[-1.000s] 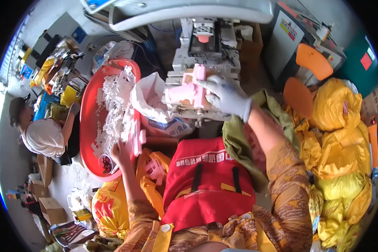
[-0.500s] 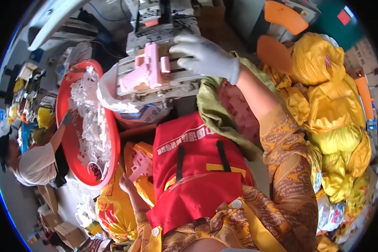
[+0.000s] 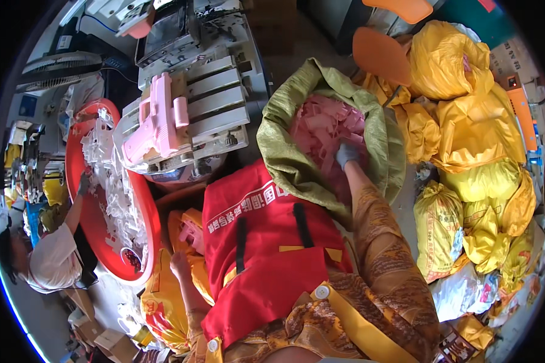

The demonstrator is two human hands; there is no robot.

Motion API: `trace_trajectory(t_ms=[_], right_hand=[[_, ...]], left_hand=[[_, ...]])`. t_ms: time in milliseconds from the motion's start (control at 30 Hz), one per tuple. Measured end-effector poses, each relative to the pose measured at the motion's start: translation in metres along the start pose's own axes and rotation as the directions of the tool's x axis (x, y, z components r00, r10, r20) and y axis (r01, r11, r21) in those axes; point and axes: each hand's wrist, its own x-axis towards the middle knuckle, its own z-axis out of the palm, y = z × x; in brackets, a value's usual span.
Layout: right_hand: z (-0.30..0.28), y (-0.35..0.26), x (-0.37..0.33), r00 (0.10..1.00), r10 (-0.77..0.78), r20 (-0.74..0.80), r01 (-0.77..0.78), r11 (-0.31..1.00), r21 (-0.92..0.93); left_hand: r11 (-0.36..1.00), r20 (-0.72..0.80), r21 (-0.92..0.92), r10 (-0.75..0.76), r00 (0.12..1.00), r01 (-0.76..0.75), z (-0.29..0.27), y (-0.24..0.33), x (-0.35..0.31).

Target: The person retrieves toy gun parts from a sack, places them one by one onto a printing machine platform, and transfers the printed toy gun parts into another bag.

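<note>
My right hand [image 3: 346,155], in a grey glove, reaches down into an olive-green sack [image 3: 272,139] full of pink plastic pieces [image 3: 327,121]. Its fingertips are lost among the pieces, so their grip does not show. Close to the open mouth of a yellow bag [image 3: 191,221] is my left hand [image 3: 179,264], bare and with curled fingers; what they hold, if anything, is hidden. A pink piece [image 3: 191,235] shows inside that bag. On the slatted metal bed of a machine [image 3: 218,103] lies a pink pistol-shaped plastic part [image 3: 157,121], with neither hand touching it.
A red tub [image 3: 72,157] of white plastic pieces stands at the left, where another person [image 3: 54,254] has a hand in it. Yellow sacks [image 3: 475,133] pile up on the right. An orange seat [image 3: 381,55] stands behind them. My red apron [image 3: 266,242] covers my lap.
My right hand has left the machine bed beside the pink pistol-shaped part and gone down into the green sack. The view has shifted, while my left hand stays by the yellow bag.
</note>
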Motion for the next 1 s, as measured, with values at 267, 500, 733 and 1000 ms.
trace_trajectory(t_ms=[267,500,733,1000], right_hand=[[0.055,-0.009,-0.002,0.945,0.17,-0.279,-0.087,0.954,0.287],[0.041,-0.029,0.038,0.864,0.502,-0.051,-0.412,0.761,0.501],[0.003,-0.016,0.035,0.958,0.286,0.017,-0.272,0.888,0.372],[-0.068,-0.043,-0.09,0.536,-0.844,0.002,-0.7,-0.443,0.56]], left_hand=[[0.995,0.038,-0.095,0.048,0.998,-0.044,-0.004,0.05,-0.001],[0.979,0.094,-0.196,0.067,0.993,-0.048,-0.021,0.087,-0.013],[0.983,0.089,-0.152,0.113,0.99,-0.098,-0.038,0.098,-0.023],[0.769,0.169,-0.505,0.533,0.829,-0.392,-0.02,0.28,-0.034]])
